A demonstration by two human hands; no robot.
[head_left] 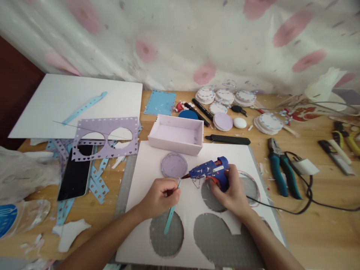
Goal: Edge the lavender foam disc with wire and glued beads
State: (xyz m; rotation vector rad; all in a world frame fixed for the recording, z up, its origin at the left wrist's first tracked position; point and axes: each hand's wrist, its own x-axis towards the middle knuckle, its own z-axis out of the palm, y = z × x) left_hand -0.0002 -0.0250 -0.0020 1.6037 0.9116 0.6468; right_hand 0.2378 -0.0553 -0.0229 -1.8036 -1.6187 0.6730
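Box (176, 135) taken as landmark: lilac, open-topped, upright at the far edge of a white card (140, 210). Strip (169, 221) on the near side of the box, its upper end pinched in the left hand (161, 200), fingers closed on it, lower end free over a hole in the card. Right hand (229, 191), nearer and to the right of the box, fingers wrapped round the glue gun (209, 170); nozzle at the strip's upper end, contact and trigger state can't be told. Lilac disc (174, 165) just nearer than the box, flat, no strip on it. Looks done: box walls assembled, rounds cut from the card, several trimmed disc stacks (205, 95) beyond and right of the box. Looks undone: strip not yet fixed to anything. Punched sheet (106, 129) left of the box, two rounds already out; scraps (97, 187) nearer.
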